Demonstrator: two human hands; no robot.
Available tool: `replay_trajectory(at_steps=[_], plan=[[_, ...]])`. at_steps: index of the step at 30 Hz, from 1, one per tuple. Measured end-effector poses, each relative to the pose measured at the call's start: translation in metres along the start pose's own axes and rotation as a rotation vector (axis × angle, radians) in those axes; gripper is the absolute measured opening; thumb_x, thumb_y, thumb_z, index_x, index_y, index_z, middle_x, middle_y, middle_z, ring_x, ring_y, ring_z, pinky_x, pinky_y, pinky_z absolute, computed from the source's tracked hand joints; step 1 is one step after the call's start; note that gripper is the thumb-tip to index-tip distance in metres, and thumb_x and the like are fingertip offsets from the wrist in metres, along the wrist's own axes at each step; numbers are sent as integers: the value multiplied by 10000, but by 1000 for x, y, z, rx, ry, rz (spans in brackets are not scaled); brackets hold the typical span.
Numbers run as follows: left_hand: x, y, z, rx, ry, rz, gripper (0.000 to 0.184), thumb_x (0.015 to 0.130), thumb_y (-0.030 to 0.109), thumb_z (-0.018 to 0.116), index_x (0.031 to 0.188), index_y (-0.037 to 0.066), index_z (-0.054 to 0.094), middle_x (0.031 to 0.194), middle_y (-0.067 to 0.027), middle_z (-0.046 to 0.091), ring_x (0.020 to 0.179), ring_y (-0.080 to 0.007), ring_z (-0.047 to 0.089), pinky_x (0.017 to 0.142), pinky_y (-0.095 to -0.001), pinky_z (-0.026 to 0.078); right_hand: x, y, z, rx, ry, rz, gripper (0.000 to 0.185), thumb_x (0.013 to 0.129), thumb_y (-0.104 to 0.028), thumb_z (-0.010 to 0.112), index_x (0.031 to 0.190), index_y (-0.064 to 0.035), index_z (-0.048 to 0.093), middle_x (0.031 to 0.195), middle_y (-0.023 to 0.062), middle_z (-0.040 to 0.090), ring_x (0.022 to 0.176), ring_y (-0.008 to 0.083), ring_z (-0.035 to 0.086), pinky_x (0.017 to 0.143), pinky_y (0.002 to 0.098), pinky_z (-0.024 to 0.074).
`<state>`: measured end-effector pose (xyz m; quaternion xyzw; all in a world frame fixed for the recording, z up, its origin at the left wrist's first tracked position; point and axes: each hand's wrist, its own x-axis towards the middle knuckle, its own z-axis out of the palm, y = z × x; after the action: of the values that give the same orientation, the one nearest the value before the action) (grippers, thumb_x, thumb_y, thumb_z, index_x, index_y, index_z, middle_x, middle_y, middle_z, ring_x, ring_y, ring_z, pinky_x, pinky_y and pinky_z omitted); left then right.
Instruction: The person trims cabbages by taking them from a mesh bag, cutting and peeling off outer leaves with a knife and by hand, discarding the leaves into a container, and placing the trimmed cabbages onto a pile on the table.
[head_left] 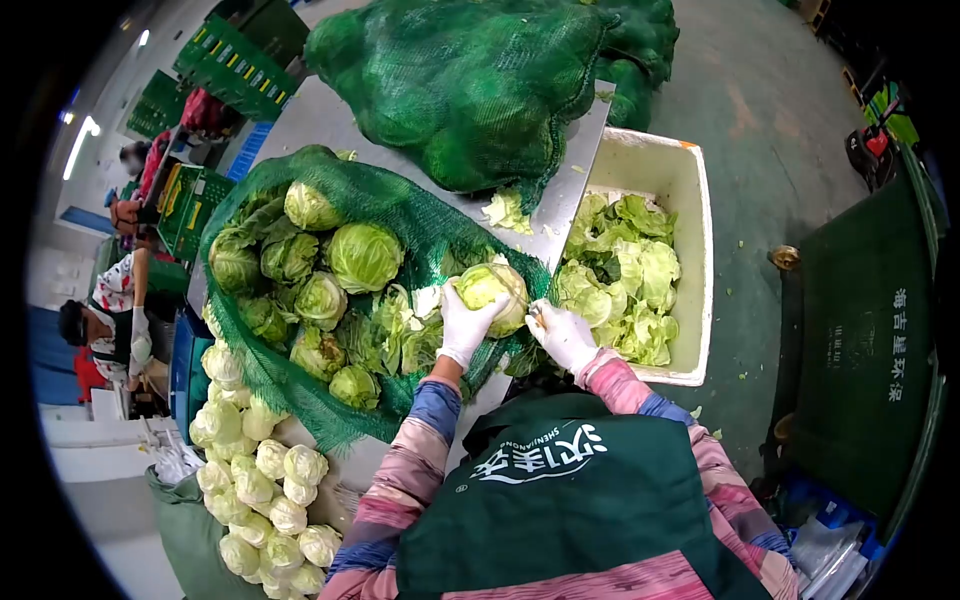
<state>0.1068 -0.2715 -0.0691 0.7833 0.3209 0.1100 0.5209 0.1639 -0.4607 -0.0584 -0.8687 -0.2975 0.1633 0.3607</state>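
My left hand, in a white glove, grips a pale green cabbage from its near left side. Close by the cabbage's right side is my right hand, also gloved, its fingers closed. A small brownish bit shows at those fingertips, too small to name. Both hands are over the edge of an open green mesh sack. Inside the sack lie several whole cabbages and loose leaves.
To the right, a white foam box holds trimmed leaves. A full green mesh sack sits at the table's far end. Pale trimmed cabbages are piled at left. A large green bin stands right; another person works at far left.
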Motion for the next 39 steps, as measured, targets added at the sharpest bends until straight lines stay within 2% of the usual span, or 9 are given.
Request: replay_trajectory(at_steps=[10,15,18,20,23,25,32,37,39], plan=[[-14,16,3,158,38,49,983,635,402,832,1367,-9,319,1296,-248,412,1211,-383,388,1059,-449,299,14,-2,2,-185,-140,105,304,931,-305,474,1049,-28,509,748,215,649,706,404,639,627,506,502],[-36,19,18,274,91,192,947,616,297,826,1366,22,319,1301,-229,329,1214,-399,322,1054,-469,295,40,27,24,-160,-340,374,331,900,-195,469,1109,39,575,987,250,661,939,388,646,830,453,509],[-47,-6,0,-110,57,145,949,646,289,831,1387,16,304,1319,-209,331,1238,-357,343,1068,-437,304,44,28,20,-35,-452,341,347,882,-272,543,1081,5,607,992,264,649,941,401,635,825,457,497],[-56,-27,-27,156,65,143,969,691,284,826,1423,4,256,1327,-197,334,1248,-298,382,1081,-383,318,31,39,33,-15,-368,285,369,882,-311,556,1072,1,604,978,263,649,937,405,632,819,458,495],[-74,-33,-43,-87,57,-36,893,728,268,803,1406,31,272,1333,-174,375,1229,-298,427,1011,-429,404,13,10,32,114,-256,245,436,922,-411,512,1020,6,591,937,270,644,912,434,613,790,475,478],[-85,11,-47,-602,-59,-491,721,802,267,737,1373,80,340,1340,-138,428,1190,-282,491,891,-471,488,7,-5,39,170,-239,192,449,957,-409,448,979,18,583,876,283,637,865,445,610,752,494,468],[-55,-4,-42,-641,64,-609,619,817,279,711,1316,123,380,1227,-96,557,1078,-275,588,830,-545,477,12,-24,21,158,-4,76,356,933,-329,480,955,9,589,814,265,637,795,426,619,734,490,486],[-57,4,-35,-586,100,-565,655,783,286,748,1298,118,381,1231,-93,553,1091,-280,577,819,-546,482,28,-34,28,-75,-225,-86,608,946,-356,413,1454,-55,270,861,220,663,781,392,639,737,480,495],[-61,7,-34,-576,113,-555,649,784,274,749,1295,117,382,1224,-92,555,1090,-276,577,812,-536,493,36,-33,41,-131,-253,-77,611,954,-381,394,1456,-56,269,863,219,665,778,397,638,742,477,496]])
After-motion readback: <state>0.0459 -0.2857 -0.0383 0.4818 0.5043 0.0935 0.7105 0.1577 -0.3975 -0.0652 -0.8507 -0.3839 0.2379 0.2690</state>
